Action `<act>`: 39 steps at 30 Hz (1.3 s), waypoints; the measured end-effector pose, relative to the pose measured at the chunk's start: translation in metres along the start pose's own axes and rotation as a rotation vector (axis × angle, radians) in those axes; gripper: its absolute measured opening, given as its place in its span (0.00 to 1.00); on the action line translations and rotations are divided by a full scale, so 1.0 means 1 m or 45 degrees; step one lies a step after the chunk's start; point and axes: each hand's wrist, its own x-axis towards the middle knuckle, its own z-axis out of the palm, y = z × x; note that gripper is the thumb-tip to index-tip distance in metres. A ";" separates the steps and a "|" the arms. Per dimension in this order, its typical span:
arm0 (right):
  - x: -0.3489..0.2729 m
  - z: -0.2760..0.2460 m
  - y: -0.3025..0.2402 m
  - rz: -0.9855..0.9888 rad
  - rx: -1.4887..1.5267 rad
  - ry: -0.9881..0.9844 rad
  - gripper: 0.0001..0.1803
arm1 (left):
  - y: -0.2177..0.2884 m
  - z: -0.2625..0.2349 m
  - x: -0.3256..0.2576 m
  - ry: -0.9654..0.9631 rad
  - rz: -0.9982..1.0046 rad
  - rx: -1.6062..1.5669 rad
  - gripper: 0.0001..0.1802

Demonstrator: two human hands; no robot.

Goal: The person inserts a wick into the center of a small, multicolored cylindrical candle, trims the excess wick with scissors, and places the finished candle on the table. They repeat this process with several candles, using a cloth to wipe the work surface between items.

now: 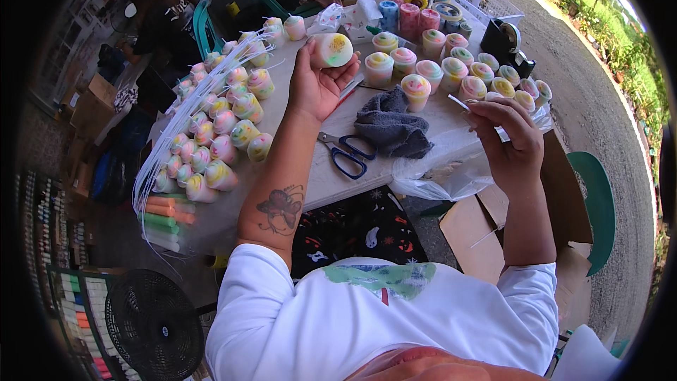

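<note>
My left hand [314,88] is turned palm up, its fingers around a pale pillar candle [331,51] with yellow and green swirls, tilted so one flat end shows. Off to the right, my right hand [513,130] pinches a thin, short white wick-like piece [458,102] between thumb and fingers, apart from the candle. Between my hands a crumpled dark grey cloth [395,125] lies on the table, with blue-handled scissors [349,156] beside it. Several swirled candles [473,87] stand beyond my right hand.
At the left, long white wicks [201,92] drape over many pastel candles [247,108], near orange and green sticks [162,223]. A tape dispenser [504,46] stands far right. Plastic [441,180] hangs off the front edge above cardboard [474,240]. Two people [166,17] sit beyond. A fan [154,324] stands lower left.
</note>
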 end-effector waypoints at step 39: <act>0.102 0.230 0.030 0.642 -0.577 -0.843 0.25 | -0.001 -0.142 -0.247 -0.061 0.012 -0.038 0.43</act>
